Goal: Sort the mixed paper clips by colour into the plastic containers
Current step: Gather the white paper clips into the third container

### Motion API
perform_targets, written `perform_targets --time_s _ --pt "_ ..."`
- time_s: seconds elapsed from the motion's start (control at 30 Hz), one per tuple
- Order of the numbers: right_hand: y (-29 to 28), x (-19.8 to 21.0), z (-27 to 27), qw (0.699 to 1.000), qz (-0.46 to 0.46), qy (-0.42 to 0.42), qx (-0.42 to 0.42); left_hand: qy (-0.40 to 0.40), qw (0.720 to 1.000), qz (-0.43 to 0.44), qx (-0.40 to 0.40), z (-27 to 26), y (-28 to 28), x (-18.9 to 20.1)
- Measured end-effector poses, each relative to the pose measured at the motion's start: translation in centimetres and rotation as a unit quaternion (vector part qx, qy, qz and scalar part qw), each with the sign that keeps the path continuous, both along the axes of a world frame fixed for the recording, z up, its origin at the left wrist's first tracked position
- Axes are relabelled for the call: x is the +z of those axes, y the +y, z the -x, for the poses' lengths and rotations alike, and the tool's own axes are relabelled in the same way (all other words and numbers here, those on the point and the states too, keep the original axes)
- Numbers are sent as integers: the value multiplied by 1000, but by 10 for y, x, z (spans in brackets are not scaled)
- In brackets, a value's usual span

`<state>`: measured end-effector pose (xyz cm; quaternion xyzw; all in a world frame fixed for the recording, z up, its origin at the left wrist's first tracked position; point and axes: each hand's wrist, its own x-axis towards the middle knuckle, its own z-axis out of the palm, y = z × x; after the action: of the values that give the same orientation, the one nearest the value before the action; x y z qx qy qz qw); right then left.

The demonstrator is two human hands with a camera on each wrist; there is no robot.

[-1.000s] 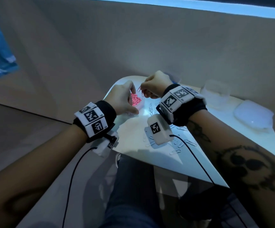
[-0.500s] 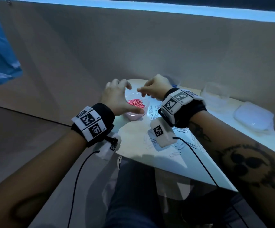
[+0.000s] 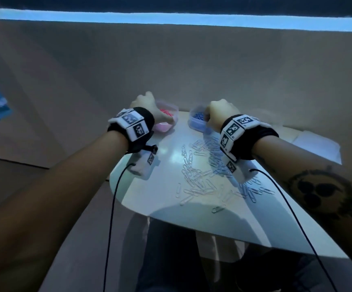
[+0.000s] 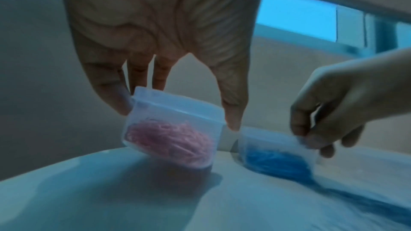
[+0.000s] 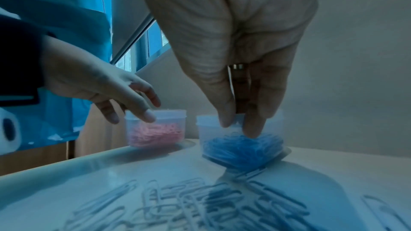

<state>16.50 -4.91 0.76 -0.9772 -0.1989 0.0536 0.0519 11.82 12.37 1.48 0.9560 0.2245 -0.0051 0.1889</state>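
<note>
Hands on two clear plastic tubs at the tabletop's (image 3: 166, 186) far edge.
Left hand (image 4: 160, 29) spans the tub of pink clips (image 4: 171, 129), thumb and fingers on its rim, tilted in the left wrist view; right hand (image 5: 240, 50) pinches the tub of blue clips (image 5: 242, 140) at its rim. Only the head view shows the whole heap of pale loose clips (image 3: 204, 175) nearer the person.

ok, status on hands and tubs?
Left hand grips pink tub. Right hand pinches blue tub rim. White clips loose on table.
</note>
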Motion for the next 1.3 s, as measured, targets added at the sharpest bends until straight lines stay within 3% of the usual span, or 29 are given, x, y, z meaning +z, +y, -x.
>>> perform_targets --time_s 0.2,0.3,0.4,0.47,0.53,0.6,0.73,0.9,1.0,1.17,1.23,1.3 --pt "-14 -2 -19 999 -25 30 -12 8 1000 7 -17 -32 -16 -10" --pt "-31 8 -21 989 -127 71 -9 16 1000 15 -17 -38 -21 -14" --pt "-64 26 -25 973 -224 15 -58 27 999 -2 -24 -37 -21 -14" --pt "-89 31 -27 985 -154 -17 -74 -1 998 -44 -48 -33 -24 -12" --pt "-108 23 -26 997 -26 6 -76 -66 986 -94 -117 -27 -36 -9" --pt "-120 12 -24 996 22 46 -78 -86 967 -120 -206 -25 -53 -7" --pt "-127 0 -15 993 -4 86 -82 -24 948 -134 -288 -32 -85 -7" --pt "-124 -12 -15 994 16 76 -71 4 965 -74 -253 -45 -96 -7" --pt "-108 -12 -17 997 -24 48 -47 18 964 -84 -253 -51 -92 -8" --pt "-80 -17 -19 997 -52 44 -21 -39 969 -18 -243 -49 -81 -14" --pt "-85 -16 -19 996 -69 43 -30 -100 967 25 -232 -38 -82 -11" --pt "-97 -13 -17 991 -118 28 -53 -95 963 32 -252 -25 -84 -8"
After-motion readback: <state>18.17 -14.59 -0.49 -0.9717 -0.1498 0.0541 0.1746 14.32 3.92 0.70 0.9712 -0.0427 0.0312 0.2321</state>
